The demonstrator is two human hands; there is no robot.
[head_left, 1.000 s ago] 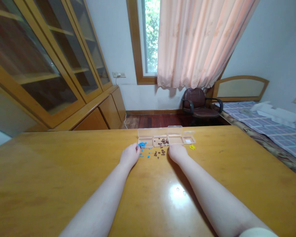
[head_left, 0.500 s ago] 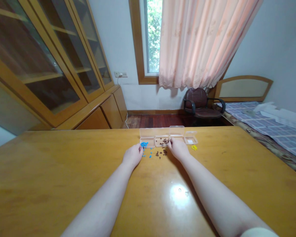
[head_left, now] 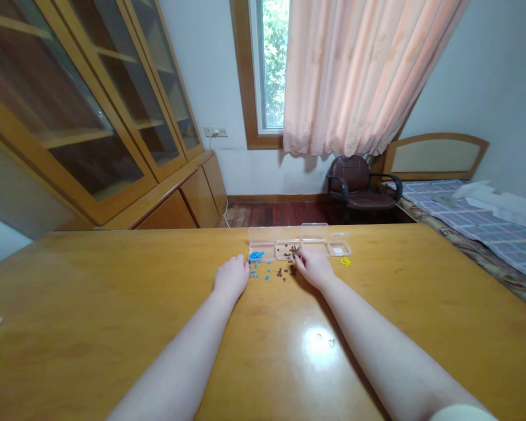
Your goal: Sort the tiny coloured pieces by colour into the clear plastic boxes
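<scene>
Left hand point(head_left: 231, 276): centre of the frame, palm down on the table point(head_left: 114, 304), knuckles up, fingers curled away toward the far side. Grip state: cannot tell, as the fingertips are hidden behind the knuckles. Just right of the fingertips: loose blue beads point(head_left: 259, 272), scattered on the table surface.

Right hand point(head_left: 314, 267): right of centre, slightly higher in the frame than the left hand. Fingers drawn together, tips at the near edge of the clear box point(head_left: 315, 233). Closed on a bead or not: cannot tell, too small to resolve. Just left of this hand: loose brown beads point(head_left: 284, 272).

Clear box: directly above both hands in the frame, one row of compartments, lids raised at the back. Leftmost compartment: stored blue beads point(head_left: 256, 255). Next compartment to the right: stored brown beads point(head_left: 289, 250). Yellow beads point(head_left: 344, 262): on the table, just below the right end of the box.

Background: glass-door cabinet point(head_left: 92, 117) at upper left, window point(head_left: 274, 64) and pink curtain point(head_left: 359, 70) at top centre, brown chair point(head_left: 355, 184) below the curtain, bed point(head_left: 486, 228) at the right edge.
</scene>
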